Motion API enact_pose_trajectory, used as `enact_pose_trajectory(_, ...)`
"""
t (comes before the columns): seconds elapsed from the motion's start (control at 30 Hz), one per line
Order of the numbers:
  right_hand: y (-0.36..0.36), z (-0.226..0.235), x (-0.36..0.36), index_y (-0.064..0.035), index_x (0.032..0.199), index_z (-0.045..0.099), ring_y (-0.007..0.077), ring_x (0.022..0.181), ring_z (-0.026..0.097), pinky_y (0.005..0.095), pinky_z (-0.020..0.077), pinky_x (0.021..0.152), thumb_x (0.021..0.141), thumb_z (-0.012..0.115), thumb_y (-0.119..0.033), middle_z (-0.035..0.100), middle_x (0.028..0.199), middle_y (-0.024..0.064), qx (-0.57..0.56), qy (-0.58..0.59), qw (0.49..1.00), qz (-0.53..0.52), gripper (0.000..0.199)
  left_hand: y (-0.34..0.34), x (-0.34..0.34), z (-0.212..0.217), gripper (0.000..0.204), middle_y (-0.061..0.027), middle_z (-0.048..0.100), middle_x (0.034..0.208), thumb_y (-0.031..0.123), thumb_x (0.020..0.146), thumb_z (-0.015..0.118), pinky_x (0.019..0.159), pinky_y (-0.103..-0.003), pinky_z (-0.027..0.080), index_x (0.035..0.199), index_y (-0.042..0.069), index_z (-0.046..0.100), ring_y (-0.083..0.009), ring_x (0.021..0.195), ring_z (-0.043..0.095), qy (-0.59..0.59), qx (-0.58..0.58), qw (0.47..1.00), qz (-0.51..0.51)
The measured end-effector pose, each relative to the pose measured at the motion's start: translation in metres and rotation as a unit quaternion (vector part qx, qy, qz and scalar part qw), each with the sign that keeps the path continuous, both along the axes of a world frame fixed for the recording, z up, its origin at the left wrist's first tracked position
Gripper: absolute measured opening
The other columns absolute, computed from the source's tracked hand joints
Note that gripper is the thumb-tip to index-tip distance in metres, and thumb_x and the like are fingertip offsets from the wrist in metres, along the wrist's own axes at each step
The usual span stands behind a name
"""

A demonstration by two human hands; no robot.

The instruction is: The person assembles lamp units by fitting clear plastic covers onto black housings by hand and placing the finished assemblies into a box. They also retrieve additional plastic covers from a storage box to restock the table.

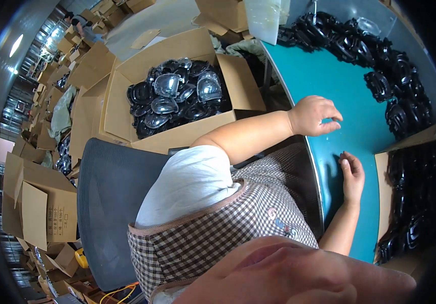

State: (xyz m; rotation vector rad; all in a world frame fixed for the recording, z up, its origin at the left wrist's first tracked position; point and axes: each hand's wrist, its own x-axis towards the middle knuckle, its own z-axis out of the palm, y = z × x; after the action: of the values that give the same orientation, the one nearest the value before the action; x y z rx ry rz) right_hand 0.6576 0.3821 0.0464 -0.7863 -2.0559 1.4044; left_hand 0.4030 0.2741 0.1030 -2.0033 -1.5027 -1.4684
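Observation:
My left hand (316,115) is over the near edge of the teal tabletop (309,66). Its fingers are loosely bent, the thumb stands apart from them, and nothing shows between. Below it in the view, my right hand (352,178) is above the same tabletop, fingers half curled and thumb apart, with no object visible in it. Neither hand touches a part. Nearest are loose glossy black plastic parts (379,86) along the table's far side. A carton (383,175) packed with black parts (413,187) is right of my right hand.
An open carton (119,114) of black parts with clear domed covers (167,85) is beside the table. The dark chair back (109,202) is behind me. More cartons (40,197) crowd the floor, and another person (81,28) is far off. A white panel (263,20) borders the table.

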Motion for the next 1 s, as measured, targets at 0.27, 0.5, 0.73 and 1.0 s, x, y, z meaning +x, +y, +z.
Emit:
enact_pose_trajectory(0.27, -0.044, 0.119, 0.008, 0.0046, 0.133, 0.052, 0.0255, 0.111, 0.063, 0.0365, 0.0486, 0.096, 0.089, 0.062, -0.007, 0.061, 0.13, 0.0187, 0.236, 0.215, 0.948, 0.023, 0.047, -0.03, -0.008, 0.009, 0.019, -0.0086, 0.07, 0.084, 0.026, 0.085, 0.072, 0.069, -0.036, 0.054, 0.092, 0.009, 0.073, -0.0255, 0.077, 0.068, -0.101, -0.065, 0.993, 0.017)
enact_pose_trajectory(0.5, -0.071, 0.222, -0.004, -0.0053, 0.148, 0.038, 0.0444, 0.127, 0.05, 0.0506, 0.0452, 0.099, 0.093, 0.061, -0.041, 0.049, 0.14, 0.0284, 0.389, 0.373, 0.809, 0.235, 0.069, -0.057, 0.006, -0.013, 0.015, -0.0081, 0.071, 0.085, 0.025, 0.085, 0.071, 0.069, -0.036, 0.054, 0.09, 0.011, 0.074, -0.0264, 0.078, 0.068, -0.063, -0.142, 0.988, -0.015)
enact_pose_trajectory(0.73, -0.087, 0.224, 0.066, -0.0063, 0.148, 0.037, 0.0444, 0.128, 0.049, 0.0511, 0.0447, 0.1, 0.093, 0.061, -0.041, 0.048, 0.141, 0.0283, 0.424, 0.263, 0.858, 0.123, 0.069, -0.073, -0.014, -0.016, 0.014, -0.0085, 0.072, 0.088, 0.024, 0.085, 0.07, 0.072, -0.036, 0.055, 0.088, 0.011, 0.074, -0.0269, 0.082, 0.069, -0.074, -0.158, 0.985, 0.009)
enact_pose_trajectory(1.0, -0.087, 0.257, 0.121, -0.0074, 0.149, 0.037, 0.0444, 0.128, 0.049, 0.0518, 0.0442, 0.101, 0.094, 0.061, -0.041, 0.047, 0.142, 0.0281, 0.566, 0.186, 0.802, -0.052, 0.069, -0.065, -0.006, -0.023, 0.01, -0.0136, 0.069, 0.084, 0.014, 0.082, 0.071, 0.066, -0.036, 0.053, 0.086, 0.005, 0.071, -0.0298, 0.074, 0.067, -0.063, -0.182, 0.981, -0.039)
